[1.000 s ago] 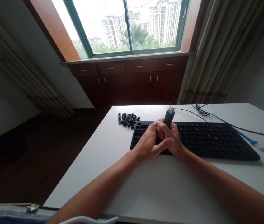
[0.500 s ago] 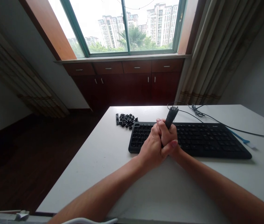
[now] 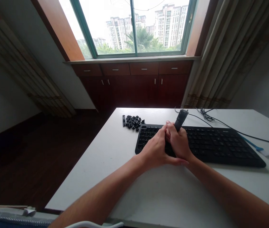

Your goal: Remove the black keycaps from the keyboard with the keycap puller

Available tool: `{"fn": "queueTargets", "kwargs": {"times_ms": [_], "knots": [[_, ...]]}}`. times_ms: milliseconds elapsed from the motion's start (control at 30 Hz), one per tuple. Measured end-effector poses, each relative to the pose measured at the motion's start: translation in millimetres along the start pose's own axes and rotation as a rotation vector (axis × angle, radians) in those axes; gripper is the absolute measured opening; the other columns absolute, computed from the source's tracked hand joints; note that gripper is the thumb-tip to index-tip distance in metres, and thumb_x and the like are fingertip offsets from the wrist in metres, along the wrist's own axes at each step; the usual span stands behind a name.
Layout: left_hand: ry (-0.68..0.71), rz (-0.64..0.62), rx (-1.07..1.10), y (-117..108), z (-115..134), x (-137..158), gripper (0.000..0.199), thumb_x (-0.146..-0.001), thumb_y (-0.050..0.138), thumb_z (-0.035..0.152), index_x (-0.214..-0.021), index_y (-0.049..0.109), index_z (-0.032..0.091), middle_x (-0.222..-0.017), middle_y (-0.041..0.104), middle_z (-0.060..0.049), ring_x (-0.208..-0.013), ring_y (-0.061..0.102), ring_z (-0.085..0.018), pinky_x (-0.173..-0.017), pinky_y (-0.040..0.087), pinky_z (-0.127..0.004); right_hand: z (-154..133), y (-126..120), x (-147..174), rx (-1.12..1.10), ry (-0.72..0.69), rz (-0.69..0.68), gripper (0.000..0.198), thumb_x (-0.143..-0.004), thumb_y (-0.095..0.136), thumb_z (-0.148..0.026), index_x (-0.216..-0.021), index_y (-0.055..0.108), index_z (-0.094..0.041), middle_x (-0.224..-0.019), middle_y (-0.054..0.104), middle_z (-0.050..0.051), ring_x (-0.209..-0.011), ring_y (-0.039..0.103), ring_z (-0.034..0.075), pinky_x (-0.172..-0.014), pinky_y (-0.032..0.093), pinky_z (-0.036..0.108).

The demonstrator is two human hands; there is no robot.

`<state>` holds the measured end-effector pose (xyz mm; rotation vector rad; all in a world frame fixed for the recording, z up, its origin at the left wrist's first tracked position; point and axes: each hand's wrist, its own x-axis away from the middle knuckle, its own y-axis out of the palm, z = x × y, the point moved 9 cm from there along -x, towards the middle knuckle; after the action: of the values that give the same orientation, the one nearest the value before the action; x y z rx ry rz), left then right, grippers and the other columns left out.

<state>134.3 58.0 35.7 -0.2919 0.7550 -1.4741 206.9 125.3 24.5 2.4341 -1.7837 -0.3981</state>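
Note:
My right hand [image 3: 178,141] is closed around a dark stick-like thing [image 3: 181,119]. It sticks up tilted from the fist, with an uneven, pale-edged tip; its lower part is hidden. My left hand [image 3: 155,148] lies against the fingers of my right hand, its thumb stretched out towards the right wrist. Its fingertips are partly hidden there. Beneath and behind both hands lies a black keyboard [image 3: 222,147]. Keycaps look to be off at its left end. Beyond that end is a heap of small black keycaps [image 3: 134,122], with a longer black key [image 3: 124,120] beside it.
A black cable [image 3: 207,115] is bunched behind the keyboard and runs right across the white table [image 3: 96,161]. A blue brush [image 3: 255,147] with pale bristles lies at the keyboard's right end. A white curved thing [image 3: 94,224] and a zip-edged item [image 3: 15,220] are at the near edge.
My left hand has loosened from around my right hand, and its thumb has swung outward. The right hand keeps its hold on the dark thing. The whole view has shifted slightly.

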Motion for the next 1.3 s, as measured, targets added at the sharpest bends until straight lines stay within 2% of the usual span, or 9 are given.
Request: {"fn": "queueTargets", "kwargs": {"times_ms": [200, 433, 500, 567, 633, 767, 867, 1000, 1300], "knots": [[0.0, 0.018, 0.051, -2.9, 2.1, -1.2, 0.139, -0.055, 0.085, 0.076, -0.161, 0.02, 0.013, -0.154, 0.044, -0.023, -0.139, 0.048, -0.043, -0.114, 0.045, -0.053, -0.8, 2.6, 0.4, 0.127, 0.02, -0.047, 0.05, -0.087, 0.067, -0.056, -0.059, 0.047, -0.021, -0.053, 0.043, -0.004, -0.05, 0.039, 0.012, -0.048, 0.034, 0.027], [-0.033, 0.035, 0.1, -5.9, -0.6, -2.8, 0.132, -0.055, 0.087, 0.073, -0.157, 0.028, 0.013, -0.136, 0.057, -0.02, -0.119, 0.061, -0.037, -0.103, 0.055, -0.051, -2.3, 10.3, -3.2, 0.099, 0.042, -0.18, 0.049, -0.089, 0.066, -0.056, -0.06, 0.046, -0.021, -0.057, 0.046, -0.004, -0.055, 0.042, 0.013, -0.056, 0.04, 0.028], [-0.02, 0.051, 0.086, -6.6, -0.2, -2.0, 0.129, -0.057, 0.085, 0.074, -0.156, 0.03, 0.014, -0.136, 0.057, -0.02, -0.12, 0.061, -0.038, -0.104, 0.054, -0.052, -4.6, 12.2, -2.8, 0.161, 0.012, -0.205, 0.049, -0.089, 0.066, -0.057, -0.061, 0.049, -0.021, -0.058, 0.048, -0.003, -0.056, 0.044, 0.013, -0.057, 0.04, 0.029], [0.033, 0.075, 0.045, -5.7, 4.1, -0.3, 0.124, -0.061, 0.083, 0.075, -0.156, 0.032, 0.014, -0.143, 0.053, -0.021, -0.13, 0.054, -0.041, -0.111, 0.049, -0.054, -9.1, 15.4, 0.1, 0.249, -0.065, -0.196, 0.046, -0.088, 0.067, -0.056, -0.064, 0.054, -0.02, -0.061, 0.053, -0.001, -0.059, 0.046, 0.014, -0.058, 0.041, 0.029], [0.085, 0.118, 0.002, -3.1, 9.3, 2.3, 0.112, -0.073, 0.074, 0.074, -0.156, 0.03, 0.012, -0.149, 0.048, -0.023, -0.139, 0.046, -0.041, -0.118, 0.041, -0.054, -11.2, 18.1, 4.8, 0.243, -0.124, -0.149, 0.042, -0.088, 0.067, -0.055, -0.068, 0.056, -0.019, -0.064, 0.054, -0.001, -0.061, 0.048, 0.015, -0.058, 0.041, 0.029], [0.037, 0.234, -0.014, 2.4, 10.9, 7.3, 0.076, -0.101, 0.042, 0.059, -0.157, 0.026, 0.009, -0.151, 0.047, -0.023, -0.141, 0.048, -0.036, -0.118, 0.04, -0.053, -1.6, 18.2, 12.3, -0.02, -0.066, -0.059, 0.042, -0.09, 0.067, -0.049, -0.065, 0.045, -0.022, -0.06, 0.042, -0.004, -0.055, 0.039, 0.013, -0.051, 0.037, 0.029], [-0.015, 0.243, -0.011, 7.7, 11.3, 9.5, 0.069, -0.103, 0.038, 0.054, -0.156, 0.027, 0.011, -0.151, 0.049, -0.021, -0.139, 0.051, -0.034, -0.115, 0.044, -0.051, -3.4, 15.8, 15.2, -0.091, -0.074, -0.044, 0.042, -0.09, 0.069, -0.044, -0.064, 0.042, -0.023, -0.06, 0.038, -0.004, -0.054, 0.035, 0.012, -0.049, 0.032, 0.03], [0.013, 0.236, -0.02, 8.7, 14.3, 12.3, 0.066, -0.105, 0.036, 0.051, -0.157, 0.026, 0.012, -0.153, 0.047, -0.02, -0.142, 0.048, -0.032, -0.117, 0.043, -0.048, -8.8, 14.0, 17.8, -0.079, -0.1, -0.052, 0.044, -0.09, 0.068, -0.047, -0.063, 0.042, -0.023, -0.058, 0.037, -0.004, -0.053, 0.033, 0.013, -0.048, 0.029, 0.031], [-0.014, 0.197, -0.008, 8.9, 11.0, 11.2, 0.065, -0.104, 0.038, 0.054, -0.156, 0.029, 0.016, -0.154, 0.046, -0.018, -0.141, 0.049, -0.031, -0.116, 0.043, -0.047, -8.6, 12.5, 18.8, -0.08, -0.081, -0.019, 0.047, -0.092, 0.064, -0.051, -0.063, 0.039, -0.025, -0.058, 0.036, -0.003, -0.052, 0.033, 0.013, -0.048, 0.03, 0.033]]}}
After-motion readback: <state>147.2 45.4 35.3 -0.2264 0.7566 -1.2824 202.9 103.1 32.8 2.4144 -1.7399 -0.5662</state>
